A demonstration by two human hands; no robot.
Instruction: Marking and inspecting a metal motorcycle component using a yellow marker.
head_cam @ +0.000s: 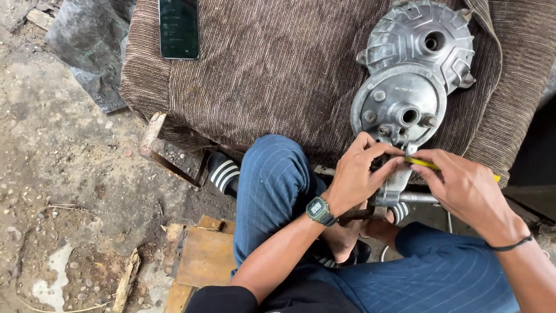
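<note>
Seated low over a dirt floor (pixel 69 174), I work at the lower edge of a round metal hub plate (pixel 398 107) that rests on a brown ribbed cloth (pixel 272 64). My left hand (pixel 359 174) is closed at the plate's bottom bracket (pixel 395 182), thumb and forefinger pinched together on a small part there — too small to make out. My right hand (pixel 463 188) comes in from the other side, its fingers clamped around a yellow tool (pixel 423 164) whose tip meets the same spot; the far end of the tool shows just past my knuckles. The two hands nearly touch over the bracket.

A second, larger finned casting (pixel 425 37) lies behind the plate on the cloth, partly tucked under it. A phone (pixel 179 28) with a dark screen lies face up on the cloth's far left, well apart from the metal parts.

A green digital watch (pixel 319 210) sits on my left wrist, a thin black band (pixel 512 245) on my right. My legs, in blue pinstriped trousers (pixel 272 185), are folded beneath the hands, a striped black sock (pixel 223 173) showing by the cloth's edge. Wooden boards (pixel 200 258) lie on the ground to the left of my knee — beside them, pebbles and a pale puddle (pixel 52 278).
</note>
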